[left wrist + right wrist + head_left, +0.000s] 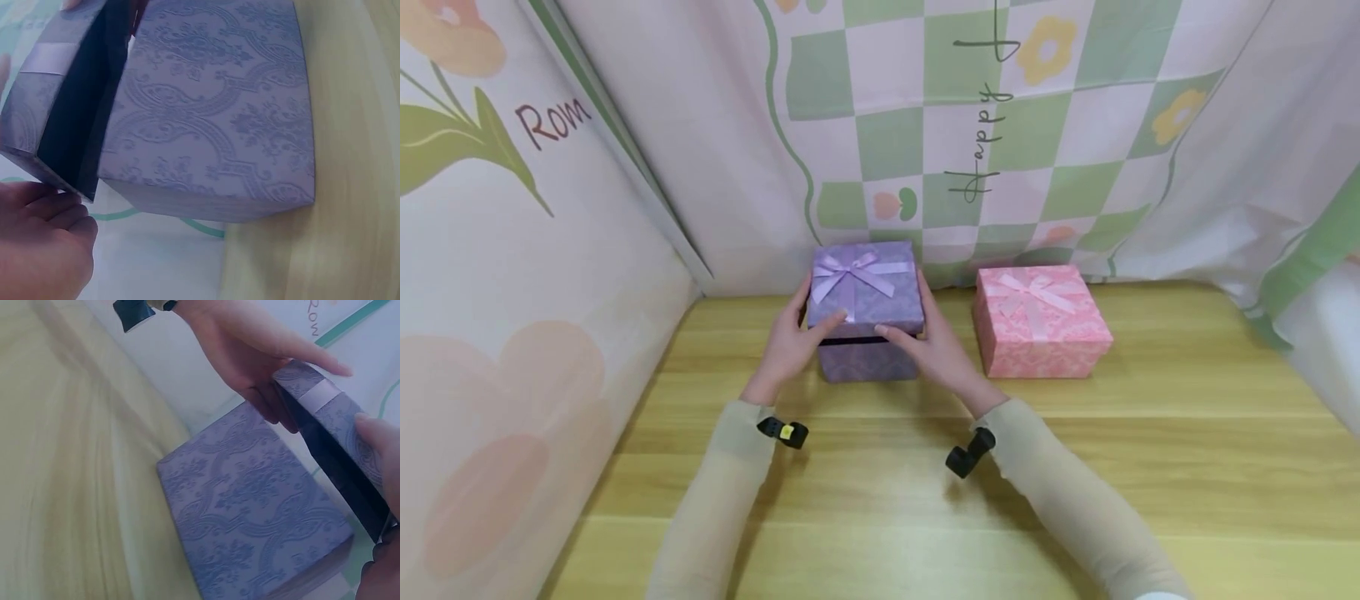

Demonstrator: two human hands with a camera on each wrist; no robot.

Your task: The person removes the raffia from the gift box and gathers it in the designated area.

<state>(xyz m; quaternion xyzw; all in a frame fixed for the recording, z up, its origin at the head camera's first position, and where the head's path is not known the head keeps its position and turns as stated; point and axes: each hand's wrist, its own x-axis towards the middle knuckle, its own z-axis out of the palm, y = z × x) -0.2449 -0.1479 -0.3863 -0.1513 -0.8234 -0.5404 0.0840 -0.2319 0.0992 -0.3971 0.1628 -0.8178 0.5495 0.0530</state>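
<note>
We are seeing one purple lid (868, 304) at the head view's centre, one purple box base (868, 362) showing below it at six o'clock beneath a dark gap. Two hands are gripping the lid, fingers curling round its sides, thumbs pressing near its front edge: left hand (792, 343) at eight o'clock, right hand (940, 343) at four. One pink box (1062, 333) is standing at three o'clock.
</note>
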